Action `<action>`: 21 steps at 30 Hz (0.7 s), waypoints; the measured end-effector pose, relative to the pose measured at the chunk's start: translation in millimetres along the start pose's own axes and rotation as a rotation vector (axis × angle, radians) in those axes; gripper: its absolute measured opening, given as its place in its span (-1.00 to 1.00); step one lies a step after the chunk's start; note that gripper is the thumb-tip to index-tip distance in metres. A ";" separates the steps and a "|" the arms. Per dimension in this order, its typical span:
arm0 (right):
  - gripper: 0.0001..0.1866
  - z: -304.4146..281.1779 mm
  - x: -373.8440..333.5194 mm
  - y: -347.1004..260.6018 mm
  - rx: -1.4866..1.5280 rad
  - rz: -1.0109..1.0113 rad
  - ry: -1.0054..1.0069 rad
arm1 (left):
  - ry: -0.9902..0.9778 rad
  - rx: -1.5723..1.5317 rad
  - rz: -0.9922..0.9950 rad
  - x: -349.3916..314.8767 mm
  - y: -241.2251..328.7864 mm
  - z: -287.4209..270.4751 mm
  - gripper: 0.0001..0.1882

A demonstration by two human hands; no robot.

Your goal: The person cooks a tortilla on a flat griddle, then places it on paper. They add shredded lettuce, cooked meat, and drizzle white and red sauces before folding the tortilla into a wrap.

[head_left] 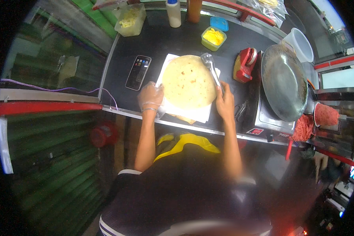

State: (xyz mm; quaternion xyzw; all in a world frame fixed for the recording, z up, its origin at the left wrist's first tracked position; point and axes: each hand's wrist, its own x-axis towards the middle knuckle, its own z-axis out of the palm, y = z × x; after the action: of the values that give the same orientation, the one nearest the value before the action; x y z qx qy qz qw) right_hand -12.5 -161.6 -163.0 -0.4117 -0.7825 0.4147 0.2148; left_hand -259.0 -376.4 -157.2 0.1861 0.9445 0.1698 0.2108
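A round flatbread with brown spots lies on white paper in front of me. My right hand grips metal tongs by the lower end, and their head rests at the flatbread's upper right edge. At the left edge of the paper is my left hand, in a clear plastic glove with a bracelet at the wrist. Its fingers are curled; what they hold, if anything, is hidden. Part of another flatbread pokes out below the paper.
A phone lies left of the paper. Beyond are a tub of shredded food, a white-capped bottle and a box of yellow slices. A red-handled tool and a large pan on a stove stand right.
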 end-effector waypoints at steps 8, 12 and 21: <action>-0.61 -59.4 -42.4 -26.9 0.052 -0.118 -0.020 | 0.375 -0.025 0.098 -31.7 19.1 9.3 -0.30; -0.60 -166.7 -60.7 -18.0 -0.319 -0.364 0.443 | 0.184 0.010 -0.095 -54.7 32.0 26.4 -0.33; -0.41 -400.1 -71.5 169.2 -0.694 0.250 0.696 | -0.119 -0.421 -0.221 -24.0 5.4 49.1 -0.51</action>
State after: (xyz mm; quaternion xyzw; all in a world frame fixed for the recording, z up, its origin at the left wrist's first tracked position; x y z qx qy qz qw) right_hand 378.2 22.1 -76.8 -0.6632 -0.7010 -0.0088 0.2621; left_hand -214.7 -369.9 -188.9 0.0432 0.8888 0.3277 0.3174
